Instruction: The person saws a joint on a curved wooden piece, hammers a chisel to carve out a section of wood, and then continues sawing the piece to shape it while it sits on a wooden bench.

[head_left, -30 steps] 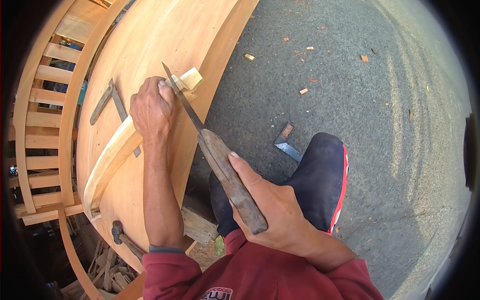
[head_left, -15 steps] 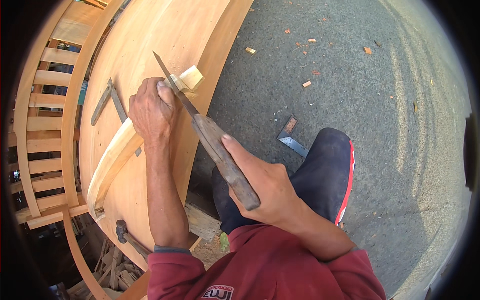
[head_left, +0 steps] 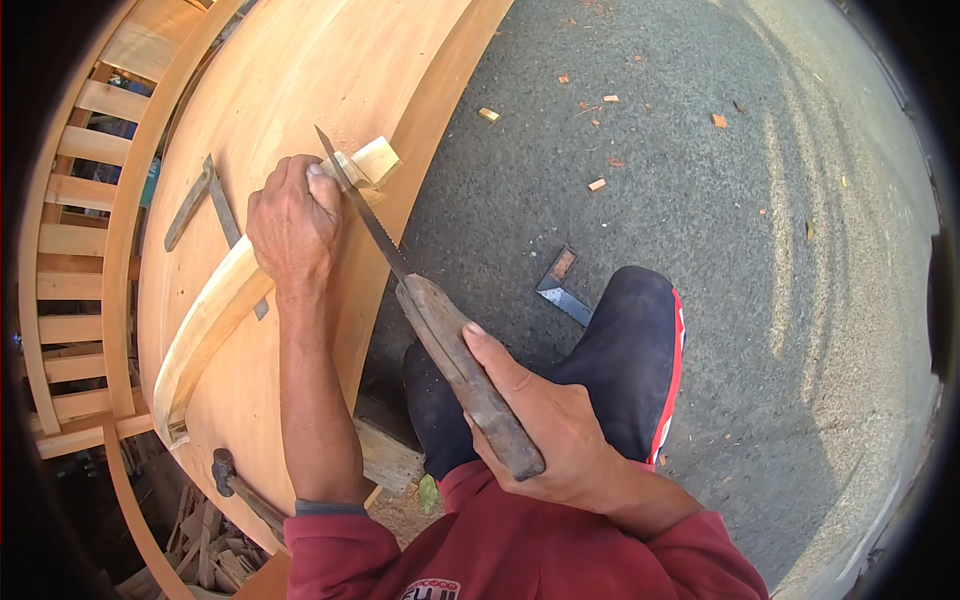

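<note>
My left hand (head_left: 296, 215) is closed around a curved wooden piece (head_left: 212, 315) and presses it against the broad wooden board (head_left: 240, 395). In my right hand (head_left: 545, 425) is a handsaw (head_left: 460, 365) with a worn wooden handle, gripped with the thumb along its top. Its narrow toothed blade slants up and to the left, lying across the curved piece just right of my left thumb. Beyond the blade, the square end (head_left: 377, 160) of that piece sticks out near the board's right edge. Where the teeth meet the wood is hard to make out.
A sliding bevel (head_left: 210, 200) lies on the board, partly beneath the curved piece. Near the board's lower edge rests a hammer (head_left: 228, 475). Slatted wooden frames (head_left: 85, 240) stand at left. A try square (head_left: 562, 285) and several wood offcuts (head_left: 597, 184) lie on the pavement.
The saw has been drawn back toward my body, down and to the right. My left hand keeps its hold on the curved piece. The whole view has shifted slightly.
</note>
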Tool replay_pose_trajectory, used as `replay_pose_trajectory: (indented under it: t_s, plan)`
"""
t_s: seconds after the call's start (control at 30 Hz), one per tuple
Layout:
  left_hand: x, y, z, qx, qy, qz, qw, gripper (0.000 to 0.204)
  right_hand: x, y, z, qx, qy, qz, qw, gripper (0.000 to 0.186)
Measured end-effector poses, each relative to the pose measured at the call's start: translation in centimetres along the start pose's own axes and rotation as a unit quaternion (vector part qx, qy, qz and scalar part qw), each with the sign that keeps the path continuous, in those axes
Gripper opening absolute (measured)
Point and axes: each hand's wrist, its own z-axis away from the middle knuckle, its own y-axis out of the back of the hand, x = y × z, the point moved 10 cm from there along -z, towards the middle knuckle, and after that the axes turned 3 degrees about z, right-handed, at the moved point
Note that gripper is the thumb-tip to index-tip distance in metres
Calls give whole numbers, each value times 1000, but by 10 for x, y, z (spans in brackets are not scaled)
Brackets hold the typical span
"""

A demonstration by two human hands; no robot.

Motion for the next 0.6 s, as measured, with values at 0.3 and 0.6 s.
replay_pose_trajectory:
  t_s: [0.3, 0.6]
  plan:
    - [-8, 2, 0, -25, 9, 14, 1000, 22, 6, -27, -59, -23, -50, -40, 998, 72]
    - [1, 0, -3, -9, -1, 39, 999, 24, 13, -32, -56, 28, -44, 3, 999, 71]
